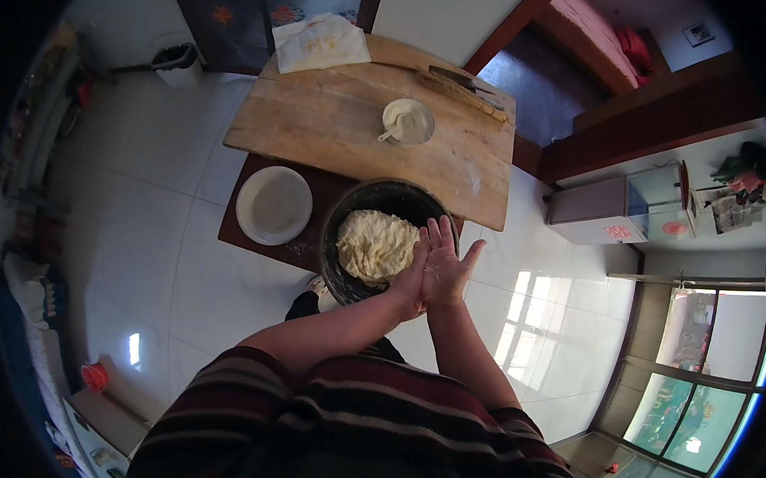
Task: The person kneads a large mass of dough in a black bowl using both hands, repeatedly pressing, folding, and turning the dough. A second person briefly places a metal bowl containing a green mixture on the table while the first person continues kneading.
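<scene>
A rough, pale lump of dough [376, 245] lies in a large dark basin [348, 293], mostly on its left side. Over the basin's right side my two hands touch each other. My right hand [444, 267] is palm up with its fingers apart, and whitish residue shows on the palm. Against its left edge rests my left hand [412, 282], seen from the side beside the dough; its fingers are partly hidden. Neither hand shows an object in it. A bowl of flour [417, 126] with a white scoop [386, 135] in it stands on the wooden board beyond the basin.
The wooden board [337, 115] holds a white cloth or bag [321, 44] at the back left, and a rolling pin [485, 107] and a knife [454, 77] at the back right. A white bowl [274, 205] stands left of the basin on a dark red surface [236, 232].
</scene>
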The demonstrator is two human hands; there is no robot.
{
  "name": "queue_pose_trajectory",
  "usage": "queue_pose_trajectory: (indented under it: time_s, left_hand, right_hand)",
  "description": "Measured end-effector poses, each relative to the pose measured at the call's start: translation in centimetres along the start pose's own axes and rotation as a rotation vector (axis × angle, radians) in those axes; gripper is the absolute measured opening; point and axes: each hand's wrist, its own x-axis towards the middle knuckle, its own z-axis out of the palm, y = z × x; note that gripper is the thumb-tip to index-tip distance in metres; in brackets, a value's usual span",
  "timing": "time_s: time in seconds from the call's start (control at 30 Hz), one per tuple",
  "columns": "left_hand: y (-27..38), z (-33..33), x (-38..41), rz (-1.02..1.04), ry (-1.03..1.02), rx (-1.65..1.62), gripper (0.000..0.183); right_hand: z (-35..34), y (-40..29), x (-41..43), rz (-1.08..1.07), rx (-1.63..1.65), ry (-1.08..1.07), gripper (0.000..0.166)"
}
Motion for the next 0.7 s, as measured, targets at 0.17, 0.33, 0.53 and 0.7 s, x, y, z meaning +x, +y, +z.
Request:
queue_pose_trajectory:
  time_s: [0.17,0.33,0.53,0.7]
  left_hand:
    - [-1.3,0.6,-0.4,0.231,-0.178,-0.064,0.049]
    - [-0.6,-0.7,-0.3,0.151,-0.186,-0.047,0.051]
    - [2.2,-3.0,3.8,0.036,0.032,0.041,0.053]
    - [3.4,-3.2,3.6,0.015,0.003,0.104,0.056]
  right_hand:
    - [0.3,-0.7,1.4,0.023,0.116,0.052,0.106]
    - [1.1,0.0,2.0,-0.025,0.074,0.052,0.102]
    - [2.1,3.4,0.4,-0.041,-0.242,0.170,0.089]
    - [1.5,5.7,0.9,-0.002,-0.399,0.341,0.081]
